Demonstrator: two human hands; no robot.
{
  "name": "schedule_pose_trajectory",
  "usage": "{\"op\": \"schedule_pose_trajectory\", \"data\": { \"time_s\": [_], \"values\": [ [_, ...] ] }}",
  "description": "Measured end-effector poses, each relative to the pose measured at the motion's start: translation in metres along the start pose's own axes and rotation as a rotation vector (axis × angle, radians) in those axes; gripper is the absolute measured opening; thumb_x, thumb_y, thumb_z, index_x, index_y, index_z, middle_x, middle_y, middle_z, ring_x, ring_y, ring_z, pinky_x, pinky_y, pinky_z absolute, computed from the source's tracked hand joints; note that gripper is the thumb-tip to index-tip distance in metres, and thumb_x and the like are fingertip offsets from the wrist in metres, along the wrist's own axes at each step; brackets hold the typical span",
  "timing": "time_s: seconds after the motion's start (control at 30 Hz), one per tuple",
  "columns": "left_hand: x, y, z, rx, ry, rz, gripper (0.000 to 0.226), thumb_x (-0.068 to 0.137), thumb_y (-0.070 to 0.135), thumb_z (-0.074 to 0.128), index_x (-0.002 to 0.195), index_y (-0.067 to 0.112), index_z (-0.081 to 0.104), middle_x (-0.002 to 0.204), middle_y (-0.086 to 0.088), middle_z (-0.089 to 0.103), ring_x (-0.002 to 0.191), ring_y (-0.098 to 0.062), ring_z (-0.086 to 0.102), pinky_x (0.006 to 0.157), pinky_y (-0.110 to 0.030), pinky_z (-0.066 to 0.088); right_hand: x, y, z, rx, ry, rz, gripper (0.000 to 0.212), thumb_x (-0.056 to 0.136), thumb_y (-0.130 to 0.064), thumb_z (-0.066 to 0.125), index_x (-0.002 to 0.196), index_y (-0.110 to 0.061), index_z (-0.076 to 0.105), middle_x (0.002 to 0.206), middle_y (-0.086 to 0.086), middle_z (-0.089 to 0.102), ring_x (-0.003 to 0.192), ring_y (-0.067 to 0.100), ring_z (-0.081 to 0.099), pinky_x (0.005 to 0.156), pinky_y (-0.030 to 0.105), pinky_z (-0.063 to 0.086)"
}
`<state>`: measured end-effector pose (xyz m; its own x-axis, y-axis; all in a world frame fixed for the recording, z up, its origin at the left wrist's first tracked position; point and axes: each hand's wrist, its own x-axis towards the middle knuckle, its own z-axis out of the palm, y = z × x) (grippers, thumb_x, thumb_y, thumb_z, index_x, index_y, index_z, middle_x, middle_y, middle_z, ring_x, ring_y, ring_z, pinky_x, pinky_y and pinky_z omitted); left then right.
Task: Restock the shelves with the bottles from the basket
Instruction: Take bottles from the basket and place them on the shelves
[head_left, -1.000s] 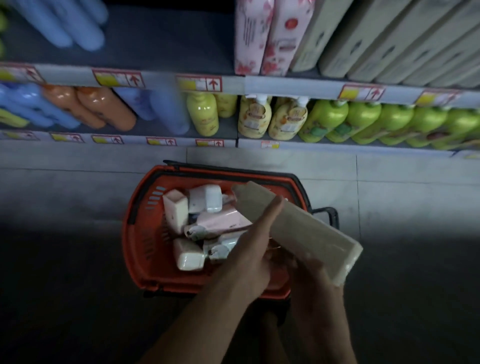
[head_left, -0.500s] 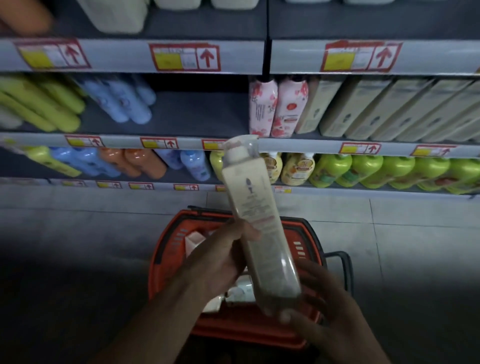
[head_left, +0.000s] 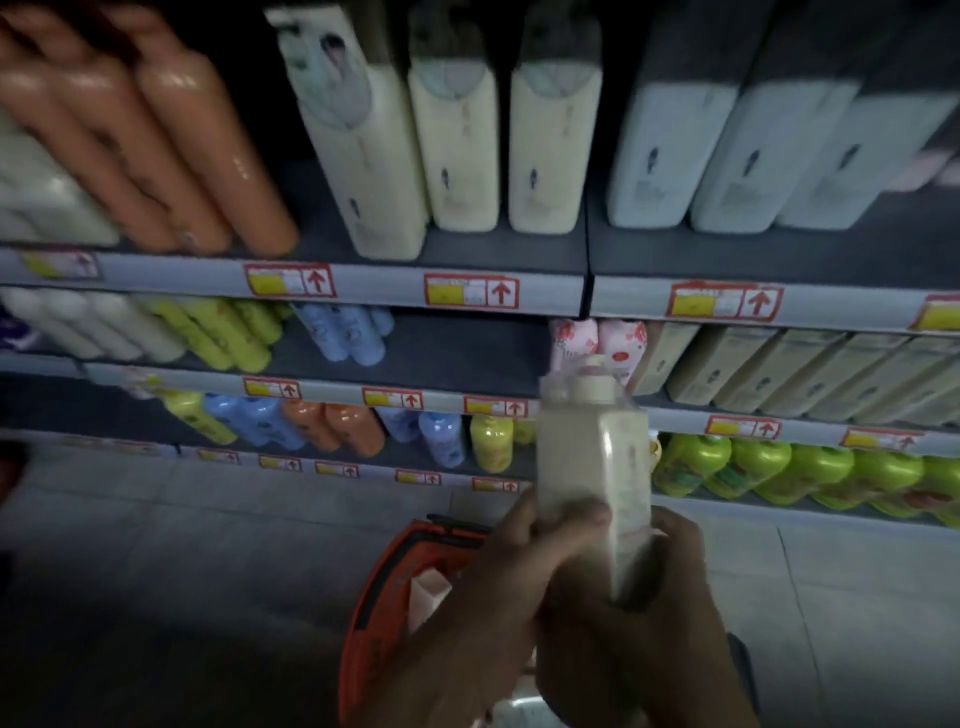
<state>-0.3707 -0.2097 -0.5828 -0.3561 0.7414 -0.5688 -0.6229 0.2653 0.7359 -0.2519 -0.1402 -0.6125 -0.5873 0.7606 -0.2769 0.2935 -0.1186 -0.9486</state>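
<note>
Bottle, a tall cream one with a squared body and a pale cap, stands upright in the lower centre of the head view, held over the orange basket at the bottom of the frame; both hands are clamped on its lower part, close together and touching; the left hand wraps it from the left with the thumb laid across the front, and the right hand cups the base from the right and below.

Risks, as I judge them: the grip sits low on a tall bottle, so the capped top could tip away if one hand lets go early; a drop would land on the white packs showing in the basket or on the tiled floor; the frame is blurred and the aisle dim, so the label cannot be read, and the bottle could go to the wrong row; matching cream bottles stand on the upper shelf at top centre, with similar beige ones packed tight on the middle shelf at the right; pushing in there could knock a neighbour, and the pink floral bottles stand just behind the cap.

Looks: smooth, pale, faintly translucent plastic with flat sides and a rounded shoulder; faint print runs down the right face; the surface looks slick, so a firm hold seems wise.
</note>
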Motion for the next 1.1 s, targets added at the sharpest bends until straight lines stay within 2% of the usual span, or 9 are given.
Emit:
{"op": "schedule_pose_trajectory", "data": {
  "time_s": [0.1, 0.2, 0.27, 0.33, 0.43, 0.57, 0.73, 0.9, 1.1],
  "values": [
    [-0.010, 0.036, -0.006, 0.040, 0.018, 0.049, 0.058, 0.076, 0.057, 0.079, 0.125, 0.027, 0.074, 0.125, -0.013, 0.075, 0.119, -0.030, 0.069, 0.103, -0.046, 0.048, 0.009, -0.039, -0.020, 0.285, -0.149, 0.078, 0.068, 0.055, -0.004, 0.095, 0.116, -0.022, 0.071, 0.100, 0.006, 0.083, 0.091, 0.019, 0.080, 0.066, 0.022, 0.062],
    [-0.022, 0.062, -0.011, 0.125, -0.027, 0.104, 0.070, 0.076, 0.060, 0.082, 0.134, 0.024, 0.069, 0.136, -0.014, 0.069, 0.132, -0.036, 0.060, 0.120, -0.059, 0.035, 0.006, -0.063, -0.024, 0.515, -0.408, 0.107, 0.103, 0.028, -0.041, 0.110, 0.112, 0.008, 0.076, 0.094, 0.025, 0.080, 0.101, 0.045, 0.072, 0.076, 0.030, 0.064],
    [-0.032, 0.070, -0.008, 0.152, -0.088, 0.124, 0.069, 0.078, 0.058, 0.082, 0.136, 0.023, 0.067, 0.139, -0.009, 0.068, 0.133, -0.029, 0.062, 0.120, -0.053, 0.040, 0.013, -0.074, -0.017, 0.825, -0.382, 0.179, 0.096, 0.081, -0.033, 0.090, 0.140, 0.027, 0.044, 0.129, 0.046, 0.060, 0.127, 0.053, 0.059, 0.106, 0.051, 0.052],
    [-0.035, 0.070, 0.001, 0.051, -0.199, 0.054, 0.048, 0.096, 0.044, 0.065, 0.138, 0.021, 0.067, 0.134, -0.005, 0.072, 0.126, -0.018, 0.067, 0.107, -0.035, 0.053, 0.031, -0.094, -0.001, 0.954, -0.482, 0.233, 0.093, 0.062, -0.041, 0.101, 0.131, 0.012, 0.066, 0.137, 0.040, 0.059, 0.121, 0.050, 0.066, 0.094, 0.064, 0.057],
    [-0.040, 0.063, 0.008, -0.002, -0.224, 0.029, 0.042, 0.097, 0.041, 0.067, 0.136, 0.024, 0.067, 0.133, -0.009, 0.072, 0.127, -0.025, 0.067, 0.100, -0.034, 0.057, 0.025, -0.110, -0.004, 0.837, -0.331, 0.239, 0.106, 0.013, -0.055, 0.106, 0.104, -0.007, 0.084, 0.111, 0.029, 0.076, 0.086, 0.038, 0.079, 0.064, 0.048, 0.065],
    [-0.038, 0.062, 0.008, 0.071, -0.175, 0.180, 0.047, 0.085, 0.036, 0.084, 0.130, 0.034, 0.069, 0.122, -0.001, 0.078, 0.114, -0.020, 0.074, 0.088, -0.031, 0.061, 0.040, -0.130, -0.005, 0.486, -0.188, 0.081, 0.110, 0.038, -0.060, 0.102, 0.128, -0.006, 0.067, 0.110, 0.024, 0.075, 0.095, 0.038, 0.074, 0.085, 0.052, 0.062],
    [-0.029, 0.060, -0.003, 0.157, -0.086, 0.302, 0.064, 0.081, 0.018, 0.086, 0.135, 0.044, 0.062, 0.125, 0.003, 0.076, 0.118, -0.016, 0.072, 0.095, -0.032, 0.060, 0.046, -0.136, -0.007, 0.368, -0.200, -0.023, 0.062, 0.076, -0.021, 0.086, 0.133, -0.010, 0.063, 0.120, 0.018, 0.077, 0.112, 0.040, 0.073, 0.094, 0.051, 0.060],
    [-0.019, 0.064, -0.015, 0.144, -0.148, 0.263, 0.070, 0.075, 0.021, 0.083, 0.135, 0.050, 0.062, 0.128, 0.004, 0.075, 0.120, -0.018, 0.071, 0.103, -0.046, 0.056, 0.052, -0.142, -0.005, 0.421, -0.204, -0.006, 0.054, 0.078, -0.029, 0.078, 0.130, -0.015, 0.070, 0.121, 0.018, 0.076, 0.114, 0.043, 0.072, 0.100, 0.059, 0.057],
    [-0.013, 0.072, -0.022, 0.225, -0.150, 0.261, 0.076, 0.075, 0.024, 0.087, 0.140, 0.049, 0.058, 0.129, 0.009, 0.074, 0.123, -0.011, 0.069, 0.102, -0.034, 0.055, 0.059, -0.150, -0.005, 0.421, -0.197, 0.038, 0.041, 0.086, -0.025, 0.073, 0.126, -0.017, 0.074, 0.120, 0.022, 0.076, 0.111, 0.047, 0.072, 0.101, 0.064, 0.055]
  ]
}}
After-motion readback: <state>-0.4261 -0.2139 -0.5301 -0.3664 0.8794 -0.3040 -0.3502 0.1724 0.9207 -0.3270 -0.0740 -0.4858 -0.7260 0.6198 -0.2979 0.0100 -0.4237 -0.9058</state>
